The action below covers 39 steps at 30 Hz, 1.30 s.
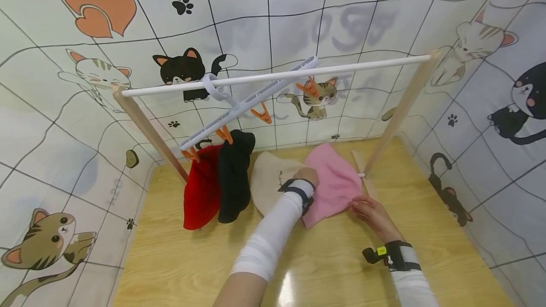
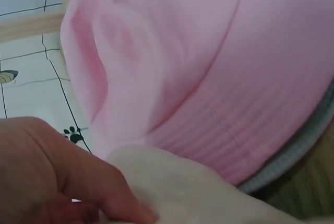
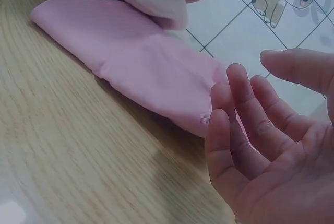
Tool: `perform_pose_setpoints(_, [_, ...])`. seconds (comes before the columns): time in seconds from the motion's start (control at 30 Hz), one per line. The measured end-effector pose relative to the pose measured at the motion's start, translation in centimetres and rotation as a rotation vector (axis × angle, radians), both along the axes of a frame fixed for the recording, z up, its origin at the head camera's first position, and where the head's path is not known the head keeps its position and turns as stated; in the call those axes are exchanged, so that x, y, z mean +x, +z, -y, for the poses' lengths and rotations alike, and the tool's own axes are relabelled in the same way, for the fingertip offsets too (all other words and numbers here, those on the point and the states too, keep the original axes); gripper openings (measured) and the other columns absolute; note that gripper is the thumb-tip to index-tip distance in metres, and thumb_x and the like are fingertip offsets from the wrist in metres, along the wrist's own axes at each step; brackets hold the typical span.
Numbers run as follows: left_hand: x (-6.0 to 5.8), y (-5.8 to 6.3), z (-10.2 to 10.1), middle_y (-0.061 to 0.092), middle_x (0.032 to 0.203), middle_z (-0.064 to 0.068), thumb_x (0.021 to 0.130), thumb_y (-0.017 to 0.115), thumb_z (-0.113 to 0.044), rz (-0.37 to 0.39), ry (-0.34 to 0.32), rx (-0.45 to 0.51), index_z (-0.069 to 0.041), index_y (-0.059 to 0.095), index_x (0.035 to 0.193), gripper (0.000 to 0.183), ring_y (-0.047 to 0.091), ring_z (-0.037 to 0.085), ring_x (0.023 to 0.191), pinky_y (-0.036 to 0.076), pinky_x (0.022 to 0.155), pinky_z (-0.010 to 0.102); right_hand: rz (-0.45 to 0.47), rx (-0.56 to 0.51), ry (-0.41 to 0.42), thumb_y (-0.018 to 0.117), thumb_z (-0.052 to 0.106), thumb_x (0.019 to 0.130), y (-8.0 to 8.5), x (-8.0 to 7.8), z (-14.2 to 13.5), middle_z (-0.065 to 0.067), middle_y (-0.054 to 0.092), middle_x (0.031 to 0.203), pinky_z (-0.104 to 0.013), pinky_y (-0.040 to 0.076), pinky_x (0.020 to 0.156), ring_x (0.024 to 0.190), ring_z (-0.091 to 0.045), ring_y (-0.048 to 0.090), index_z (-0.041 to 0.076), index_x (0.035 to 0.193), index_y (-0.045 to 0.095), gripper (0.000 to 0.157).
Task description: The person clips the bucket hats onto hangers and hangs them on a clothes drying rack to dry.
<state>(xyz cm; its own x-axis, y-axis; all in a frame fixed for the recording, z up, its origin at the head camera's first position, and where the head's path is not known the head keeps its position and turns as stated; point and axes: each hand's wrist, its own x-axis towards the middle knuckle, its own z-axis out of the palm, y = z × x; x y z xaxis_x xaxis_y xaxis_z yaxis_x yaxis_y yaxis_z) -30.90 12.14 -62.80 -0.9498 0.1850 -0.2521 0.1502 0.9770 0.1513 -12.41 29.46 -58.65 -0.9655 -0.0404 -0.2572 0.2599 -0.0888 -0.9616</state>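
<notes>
Two bucket hats, one cream (image 1: 266, 179) and one pink (image 1: 334, 181), lie side by side on the wooden table. My left hand (image 1: 308, 174) reaches over the cream hat and pinches its fabric; in the left wrist view, thumb and fingers press on the cream cloth (image 2: 172, 177) beside the pink brim. At the pink hat's right edge is my right hand (image 1: 372, 214), its fingers loosely bent and the thumb apart, as the right wrist view shows. Nothing is in the right palm. Left fingertips are partly hidden in the head view.
A white rail (image 1: 341, 67) on wooden posts spans the table. From it hangs a tilted hanger (image 1: 251, 101) with several orange clips (image 1: 262, 112). A red hat (image 1: 202, 193) and a black hat (image 1: 235, 179) hang at its left end. Cat-patterned walls (image 1: 294, 27) surround the table.
</notes>
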Motion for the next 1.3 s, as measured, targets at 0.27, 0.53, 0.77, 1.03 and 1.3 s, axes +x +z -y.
perform_pose_setpoints(0.27, [1.0, 3.2, 2.7, 0.069, 0.087, 0.002, 0.093, 0.050, -0.020, 0.016, 0.000, -0.028, -0.015, 0.073, 0.085, 0.025, 0.064, 0.018, 0.075, 0.051, 0.059, 0.040, 0.005, -0.019, -0.009, 0.054, 0.015, 0.100, -0.5, -0.1, 0.2, -0.005, 0.065, 0.107, -0.030, 0.048, 0.090, 0.103, -0.018, 0.063, -0.012, 0.125, 0.044, 0.038])
perform_pose_setpoints(0.53, [4.8, 13.4, 6.2, 0.070, 0.095, 0.005, 0.094, 0.054, -0.022, 0.011, -0.002, -0.039, -0.012, 0.073, 0.097, 0.021, 0.065, 0.019, 0.083, 0.051, 0.065, 0.035, 0.003, -0.007, 0.011, 0.054, 0.016, 0.100, -0.6, -0.2, 0.2, -0.005, 0.063, 0.110, -0.031, 0.046, 0.093, 0.105, -0.018, 0.061, -0.012, 0.127, 0.043, 0.041])
perform_pose_setpoints(0.77, [3.5, 15.9, 8.7, 0.068, 0.109, 0.005, 0.092, 0.058, -0.027, -0.015, -0.037, -0.021, -0.014, 0.070, 0.110, 0.025, 0.063, 0.022, 0.098, 0.051, 0.073, 0.039, -0.001, -0.038, 0.028, 0.052, 0.015, 0.100, -0.7, -0.5, 0.8, -0.008, 0.064, 0.110, -0.032, 0.047, 0.092, 0.101, -0.017, 0.062, -0.013, 0.125, 0.044, 0.038])
perform_pose_setpoints(1.03, [3.7, 19.4, 11.1, 0.062, 0.124, 0.008, 0.090, 0.061, -0.014, -0.039, -0.096, 0.031, -0.021, 0.055, 0.138, 0.048, 0.061, 0.026, 0.101, 0.052, 0.068, 0.038, -0.038, -0.077, 0.052, 0.051, 0.012, 0.101, 0.0, -1.3, 1.0, -0.001, 0.067, 0.103, -0.030, 0.049, 0.087, 0.094, -0.013, 0.063, -0.009, 0.118, 0.050, 0.028])
perform_pose_setpoints(1.3, [3.8, 21.4, 13.0, 0.067, 0.098, 0.012, 0.092, 0.049, 0.002, -0.113, -0.169, 0.181, -0.003, 0.068, 0.108, 0.026, 0.061, 0.025, 0.083, 0.049, 0.068, 0.035, -0.100, -0.011, 0.090, 0.050, 0.015, 0.101, 1.6, -2.9, 1.7, 0.004, 0.067, 0.103, -0.027, 0.048, 0.087, 0.096, -0.010, 0.062, -0.014, 0.122, 0.046, 0.036])
